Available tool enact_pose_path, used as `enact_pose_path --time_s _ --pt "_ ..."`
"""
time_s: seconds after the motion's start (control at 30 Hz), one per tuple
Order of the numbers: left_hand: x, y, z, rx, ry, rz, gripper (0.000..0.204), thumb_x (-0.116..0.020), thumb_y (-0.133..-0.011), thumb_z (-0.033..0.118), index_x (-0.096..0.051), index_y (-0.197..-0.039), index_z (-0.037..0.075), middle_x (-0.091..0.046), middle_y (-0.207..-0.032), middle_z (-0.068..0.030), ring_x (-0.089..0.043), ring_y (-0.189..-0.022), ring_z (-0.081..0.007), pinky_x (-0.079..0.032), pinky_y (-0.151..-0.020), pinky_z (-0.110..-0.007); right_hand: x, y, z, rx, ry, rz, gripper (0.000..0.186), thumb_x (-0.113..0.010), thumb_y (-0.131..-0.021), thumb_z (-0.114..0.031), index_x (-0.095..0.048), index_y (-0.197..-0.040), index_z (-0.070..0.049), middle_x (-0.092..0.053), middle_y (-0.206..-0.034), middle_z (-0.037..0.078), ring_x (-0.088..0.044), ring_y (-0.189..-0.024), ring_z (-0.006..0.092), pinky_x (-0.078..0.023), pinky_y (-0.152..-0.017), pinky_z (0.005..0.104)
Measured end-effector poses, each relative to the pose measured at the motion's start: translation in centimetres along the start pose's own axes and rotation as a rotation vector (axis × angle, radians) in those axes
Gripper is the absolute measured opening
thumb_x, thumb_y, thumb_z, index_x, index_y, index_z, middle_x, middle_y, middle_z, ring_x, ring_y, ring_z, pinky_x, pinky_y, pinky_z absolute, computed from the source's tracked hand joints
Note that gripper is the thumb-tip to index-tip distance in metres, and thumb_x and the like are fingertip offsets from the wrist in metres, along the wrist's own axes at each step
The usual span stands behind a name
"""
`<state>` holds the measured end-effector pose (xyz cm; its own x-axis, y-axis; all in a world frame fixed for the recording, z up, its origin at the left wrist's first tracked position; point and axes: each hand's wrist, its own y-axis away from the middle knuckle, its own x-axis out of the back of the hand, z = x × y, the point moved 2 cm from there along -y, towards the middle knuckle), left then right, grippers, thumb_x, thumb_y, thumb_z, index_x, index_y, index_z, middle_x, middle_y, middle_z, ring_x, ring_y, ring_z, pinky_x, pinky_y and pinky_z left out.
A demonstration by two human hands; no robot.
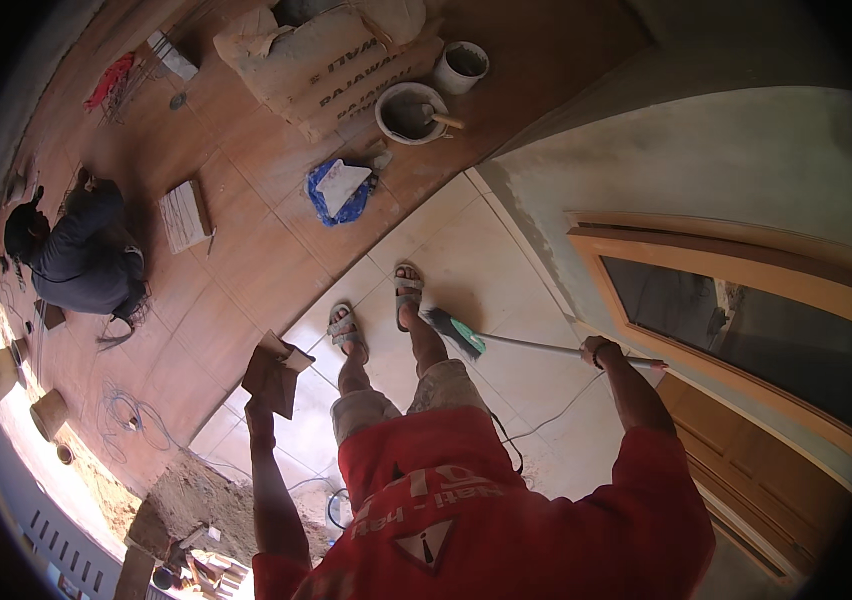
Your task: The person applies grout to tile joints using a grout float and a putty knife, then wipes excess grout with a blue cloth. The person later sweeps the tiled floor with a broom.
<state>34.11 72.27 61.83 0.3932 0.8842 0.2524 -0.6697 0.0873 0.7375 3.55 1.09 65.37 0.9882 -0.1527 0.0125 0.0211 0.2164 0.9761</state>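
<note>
My right hand (601, 352) is closed around the grey handle of a broom (536, 345), out to the right. The broom's head, green with dark bristles, rests on the pale tiled floor (506, 270) beside my right sandal. My left hand (260, 412) grips flat brown pieces (274, 378) that look like tile offcuts, held up at the left above the line where brown and pale tiles meet. Its fingers are partly hidden. Both of my feet stand on the pale tiles.
At the left another person (86, 250) crouches near a stack of tiles (186, 216). Ahead lie a blue plastic bag (346, 200), a basin (408, 112), a bucket (462, 66) and paper sacks (306, 75). A wooden-framed window (606, 245) stands right; cable (131, 420) coils left.
</note>
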Motion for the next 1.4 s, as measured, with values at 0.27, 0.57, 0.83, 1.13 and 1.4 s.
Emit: enact_pose_path --time_s 0.27,0.57,0.83,1.13,1.4 --pt "-5.0 1.9 3.4 0.049 -0.122 0.134 0.022 -0.053 -0.089 0.026 -0.056 -0.074 0.012 -0.040 -0.056 0.0061 -0.033 -0.052 -0.0051 -0.024 -0.046 -0.027 4.2 -3.3 5.0 -0.232 -0.223 0.087 0.019 -0.059 -0.090 -0.019 -0.071 -0.097 -0.006 -0.072 -0.096 0.012 -0.069 -0.094 0.0255 -0.054 -0.077 0.0393" --pt "-9.0 -1.6 3.0 0.133 0.163 -0.049 0.025 -0.059 -0.086 0.028 -0.064 -0.104 0.010 -0.059 -0.087 0.0054 -0.051 -0.076 -0.0054 -0.042 -0.067 -0.025 3.0 -4.1 10.8 -0.225 -0.082 0.290 0.019 -0.059 -0.090 -0.017 -0.066 -0.105 -0.009 -0.068 -0.099 0.013 -0.065 -0.095 0.0290 -0.054 -0.081 0.0401" --pt "-13.0 -12.3 0.3 0.355 0.552 0.165 0.027 -0.050 -0.096 0.027 -0.057 -0.107 0.003 -0.061 -0.088 -0.0046 -0.057 -0.079 -0.0139 -0.047 -0.066 -0.033 11.8 -6.4 -7.1 0.147 -0.738 0.623 0.021 -0.060 -0.082 -0.022 -0.064 -0.079 -0.001 -0.067 -0.075 0.018 -0.068 -0.077 0.0335 -0.053 -0.074 0.0434" --pt "-13.0 -40.5 -11.9 0.313 0.789 0.325 0.030 -0.046 -0.097 0.028 -0.054 -0.114 0.005 -0.057 -0.109 -0.0112 -0.058 -0.090 -0.0228 -0.046 -0.079 -0.039 36.7 -42.6 -30.1 0.483 -1.374 0.569 0.025 -0.059 -0.089 -0.024 -0.064 -0.103 -0.004 -0.067 -0.081 0.010 -0.065 -0.070 0.0191 -0.054 -0.059 0.0319" --pt "-12.6 -54.9 -17.3 0.210 0.916 0.319 0.039 -0.040 -0.101 0.030 -0.043 -0.129 0.004 -0.056 -0.122 -0.0123 -0.056 -0.107 -0.0292 -0.039 -0.097 -0.050 56.5 -55.0 -35.1 0.629 -1.932 0.418 0.046 -0.055 -0.095 -0.034 -0.045 -0.129 -0.005 -0.052 -0.125 0.014 -0.056 -0.106 0.0265 -0.052 -0.084 0.0431"
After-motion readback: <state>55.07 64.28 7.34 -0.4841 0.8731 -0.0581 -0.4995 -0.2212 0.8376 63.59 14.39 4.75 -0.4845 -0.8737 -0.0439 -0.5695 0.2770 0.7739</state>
